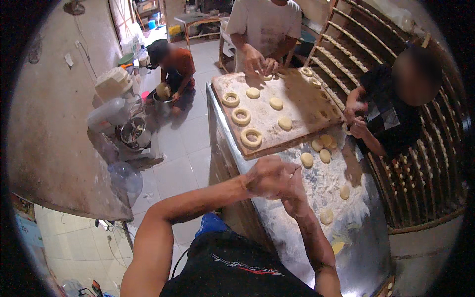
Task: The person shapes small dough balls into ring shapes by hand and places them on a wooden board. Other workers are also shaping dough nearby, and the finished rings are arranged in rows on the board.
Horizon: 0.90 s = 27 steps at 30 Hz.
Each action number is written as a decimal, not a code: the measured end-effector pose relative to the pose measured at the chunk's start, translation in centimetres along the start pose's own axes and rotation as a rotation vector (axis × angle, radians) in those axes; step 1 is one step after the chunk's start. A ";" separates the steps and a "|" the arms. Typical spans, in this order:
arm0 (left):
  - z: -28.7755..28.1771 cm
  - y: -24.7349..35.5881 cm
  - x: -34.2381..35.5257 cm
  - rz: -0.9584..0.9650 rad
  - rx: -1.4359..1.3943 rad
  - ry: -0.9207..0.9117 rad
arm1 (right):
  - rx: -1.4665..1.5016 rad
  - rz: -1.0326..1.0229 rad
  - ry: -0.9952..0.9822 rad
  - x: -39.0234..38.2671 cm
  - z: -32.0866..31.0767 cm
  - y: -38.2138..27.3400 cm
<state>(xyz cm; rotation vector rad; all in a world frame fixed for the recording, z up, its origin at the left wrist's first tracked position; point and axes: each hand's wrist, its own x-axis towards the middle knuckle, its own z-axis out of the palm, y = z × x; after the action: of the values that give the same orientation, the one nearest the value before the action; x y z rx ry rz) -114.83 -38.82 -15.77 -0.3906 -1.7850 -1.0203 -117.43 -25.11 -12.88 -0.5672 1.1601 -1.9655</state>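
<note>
My left hand and my right hand are close together above the near edge of the floured metal table. Both have their fingers curled in and slightly blurred. Whatever lies between them is hidden by the knuckles. Just beyond them, a floured wooden board carries dough rings along its left side and flat dough rounds near its middle. More dough rounds lie on the loose flour to the right of my hands, with one dough round nearer to me.
Across the board a person in a white shirt handles a dough ring. A person in black holds dough at the right, before a tall rack of trays. Someone crouches by a metal pot. A mixer stands left.
</note>
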 end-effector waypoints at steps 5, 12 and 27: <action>-4.2 -7.1 1.8 -0.946 -0.458 0.293 | 0.018 -0.006 0.000 8.4 0.9 1.6; -13.9 -15.4 4.1 0.001 0.165 -0.170 | -0.218 0.054 0.068 20.9 4.9 4.9; -20.4 -34.8 7.2 -1.156 -0.153 0.502 | -0.930 -0.138 -0.022 48.3 7.8 9.6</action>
<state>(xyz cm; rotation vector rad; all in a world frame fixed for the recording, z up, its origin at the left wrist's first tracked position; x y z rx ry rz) -128.76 -76.72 -22.59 0.8651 -1.3920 -1.8268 -137.46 -70.45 -17.84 -1.1457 2.0518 -1.4191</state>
